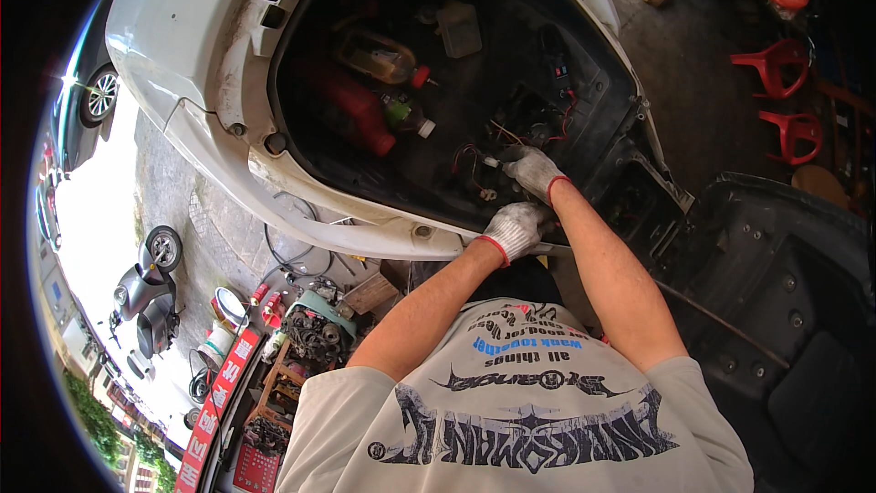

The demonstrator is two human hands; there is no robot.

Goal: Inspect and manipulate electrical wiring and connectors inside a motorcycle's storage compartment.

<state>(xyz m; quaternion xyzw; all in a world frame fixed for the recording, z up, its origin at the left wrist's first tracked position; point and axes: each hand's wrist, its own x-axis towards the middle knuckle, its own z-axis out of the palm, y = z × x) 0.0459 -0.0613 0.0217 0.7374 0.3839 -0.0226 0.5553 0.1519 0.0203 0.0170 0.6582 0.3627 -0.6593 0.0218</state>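
In the open black storage compartment [511,27] of a white scooter body [155,36], my gloved right hand [534,173] pinches a small white connector [492,162] on thin coloured wires. My gloved left hand [513,230] is lower, at the compartment's front edge, its fingers curled and partly hidden, on something I cannot make out. Left of the wires lie a red bottle [365,123], a small bottle with a green label [400,113] and a clear bottle of amber liquid [374,53]. Above the wires lies a black device [555,55] with wiring.
A raised black seat [776,283] is at the right. Red stools [771,68] stand beyond it. At the lower left are engine parts [315,333] on shelving and a red sign [214,411]. A dark scooter [146,301] and a parked car [99,96] are outside.
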